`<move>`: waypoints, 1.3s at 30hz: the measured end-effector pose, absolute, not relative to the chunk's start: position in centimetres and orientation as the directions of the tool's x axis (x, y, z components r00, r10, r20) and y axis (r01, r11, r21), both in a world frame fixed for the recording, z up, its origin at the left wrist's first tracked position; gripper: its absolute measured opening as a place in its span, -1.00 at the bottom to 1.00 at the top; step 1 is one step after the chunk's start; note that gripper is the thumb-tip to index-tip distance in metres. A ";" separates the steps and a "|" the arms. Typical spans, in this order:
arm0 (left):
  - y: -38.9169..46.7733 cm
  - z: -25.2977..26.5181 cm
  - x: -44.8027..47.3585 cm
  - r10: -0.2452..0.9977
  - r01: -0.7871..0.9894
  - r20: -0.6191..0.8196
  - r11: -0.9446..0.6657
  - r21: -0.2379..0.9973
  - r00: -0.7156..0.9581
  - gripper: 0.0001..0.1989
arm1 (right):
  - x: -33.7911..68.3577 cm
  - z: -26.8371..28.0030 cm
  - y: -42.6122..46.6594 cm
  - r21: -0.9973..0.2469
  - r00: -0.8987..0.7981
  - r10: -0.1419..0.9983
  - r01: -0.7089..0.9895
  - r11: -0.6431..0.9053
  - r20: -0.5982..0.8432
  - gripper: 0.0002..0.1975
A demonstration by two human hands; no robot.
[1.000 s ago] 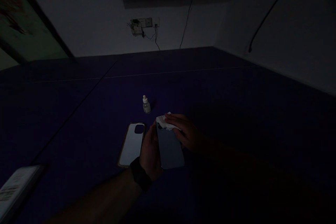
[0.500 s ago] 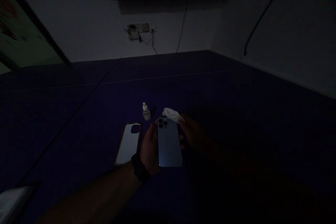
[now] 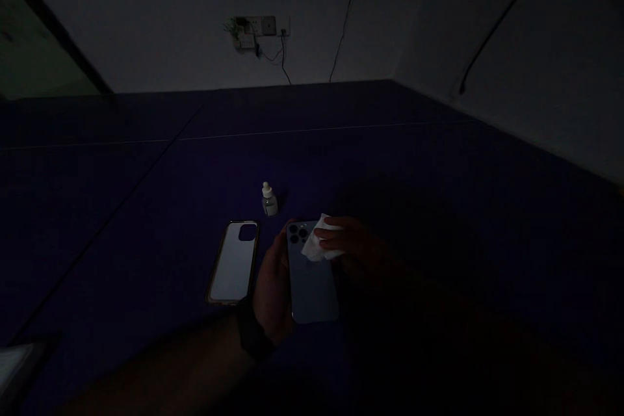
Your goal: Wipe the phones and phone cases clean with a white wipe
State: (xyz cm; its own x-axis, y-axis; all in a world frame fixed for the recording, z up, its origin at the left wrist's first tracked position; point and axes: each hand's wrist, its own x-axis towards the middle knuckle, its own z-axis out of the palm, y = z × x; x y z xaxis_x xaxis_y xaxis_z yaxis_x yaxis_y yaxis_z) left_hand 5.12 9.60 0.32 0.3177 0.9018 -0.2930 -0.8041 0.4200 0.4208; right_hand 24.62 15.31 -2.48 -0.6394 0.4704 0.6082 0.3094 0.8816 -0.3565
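Note:
My left hand (image 3: pixel 273 289), with a dark watch on its wrist, is closed around the left side of a smartphone (image 3: pixel 312 292), whose bluish back and cameras face up. In my right hand (image 3: pixel 353 244) is a white tissue (image 3: pixel 319 244), pressed on the upper part of the phone's back beside the cameras. The fingers of that hand lie over the tissue. To the left, a phone case (image 3: pixel 233 266) with a pale inside and a camera cutout lies on the dark blue surface. Behind it stands a small dropper bottle (image 3: pixel 270 203) with a white cap.
The dark blue surface (image 3: pixel 146 221) stretches back to a pale wall. On that wall are sockets (image 3: pixel 260 26) with plugs and hanging cables. A pale flat object (image 3: pixel 17 364), cut off by the frame, lies at the lower left. The room is dim.
My right hand has brought the tissue from the phone's top edge down onto its back, with the fingers now over it. The view has tipped slightly downward.

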 end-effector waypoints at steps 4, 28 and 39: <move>9.7 0.0 5.0 0.910 -0.823 -0.296 0.396 0.407 0.291 -0.56 | 24.1 -2.8 14.9 -0.374 -0.572 0.566 0.427 0.824 0.593 -0.53; 9.5 0.6 5.2 0.912 -0.811 -0.324 0.382 0.443 0.253 -0.63 | 23.4 -3.1 15.3 -0.352 -0.527 0.558 0.445 0.824 0.641 -0.49; 9.9 0.8 4.8 0.853 -0.762 -0.388 0.500 0.412 0.350 -0.51 | 21.0 -0.6 14.1 -0.984 0.238 0.970 0.176 0.012 0.055 -0.62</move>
